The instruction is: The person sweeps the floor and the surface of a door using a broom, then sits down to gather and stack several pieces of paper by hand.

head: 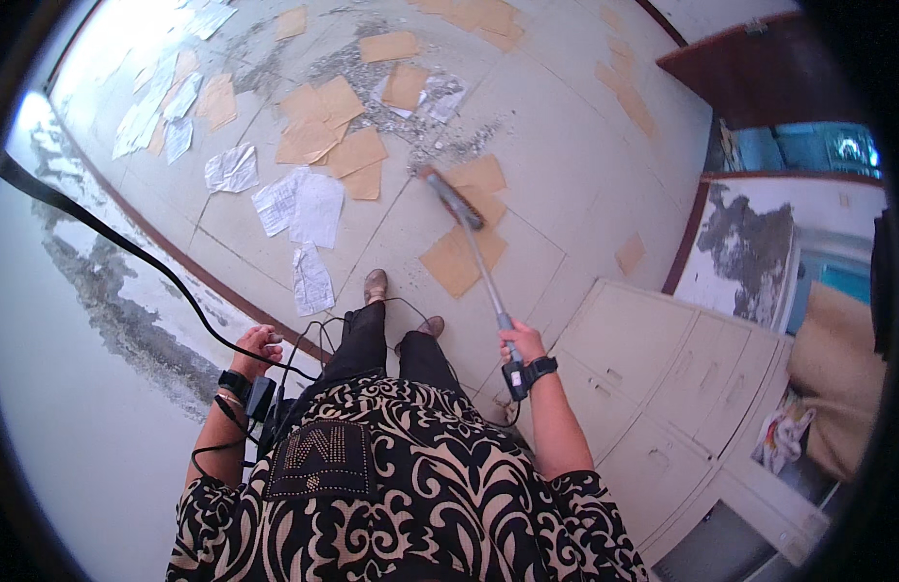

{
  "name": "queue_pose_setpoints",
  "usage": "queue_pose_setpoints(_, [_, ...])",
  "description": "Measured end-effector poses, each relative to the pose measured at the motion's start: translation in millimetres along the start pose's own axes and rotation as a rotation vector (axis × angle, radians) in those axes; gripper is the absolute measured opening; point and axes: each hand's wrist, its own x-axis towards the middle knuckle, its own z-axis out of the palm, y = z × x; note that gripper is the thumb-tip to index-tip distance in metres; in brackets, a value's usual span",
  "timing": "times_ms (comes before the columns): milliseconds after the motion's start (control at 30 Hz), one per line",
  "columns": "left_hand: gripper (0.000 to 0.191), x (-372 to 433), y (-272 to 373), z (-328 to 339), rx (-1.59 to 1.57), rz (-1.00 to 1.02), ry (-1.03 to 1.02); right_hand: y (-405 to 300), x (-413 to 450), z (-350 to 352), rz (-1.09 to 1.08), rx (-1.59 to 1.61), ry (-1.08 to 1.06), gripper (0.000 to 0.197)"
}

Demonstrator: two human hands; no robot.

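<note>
My right hand (pixel 520 342) is closed around the grey handle of a broom (pixel 484 265). The bristled head (pixel 455 200) of the broom rests by brown paper sheets (pixel 477 200) on the tiled floor. Another brown sheet (pixel 460 262) lies flat just below the head. Off to the left, beside the wall, my left hand (pixel 258 346) has its fingers curled. Something small and pale shows at its fingertips, but I cannot tell whether it is held. Crumpled white papers (pixel 318 207) are spread before my feet, near a pile of brown sheets (pixel 318 127).
Grey debris (pixel 449 142) is strewn among the papers. A pale cabinet (pixel 638 364) stands at right, beneath an open dark-red door (pixel 766 73). Peeling plaster marks the left wall (pixel 114 313). A black cable (pixel 151 262) crosses at left, and thin wires loop around my legs.
</note>
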Motion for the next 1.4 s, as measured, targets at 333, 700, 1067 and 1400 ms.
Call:
queue_pose_setpoints(333, [0.022, 13.4, -11.0, 51.9, 0.106, 0.076, -0.194, 138.3, -102.9, -91.8, -0.132, -0.282, 0.213, 0.056])
queue_pose_setpoints(700, [0.021, -27.0, 2.0, 112.4, 0.269, 0.140, -0.143, 220.0, -47.8, -84.6, -0.201, -0.181, 0.271, 0.043])
queue_pose_setpoints(1067, [0.026, -29.0, 1.9, 133.4, 0.329, 0.137, -0.108, 153.2, -11.8, -157.8, -0.386, -0.095, 0.403, 0.009])
queue_pose_setpoints(1400, [0.022, -25.1, 1.0, 179.1, 0.332, 0.129, -0.172, 219.8, -82.5, -167.0, -0.061, -0.041, 0.486, 0.011])
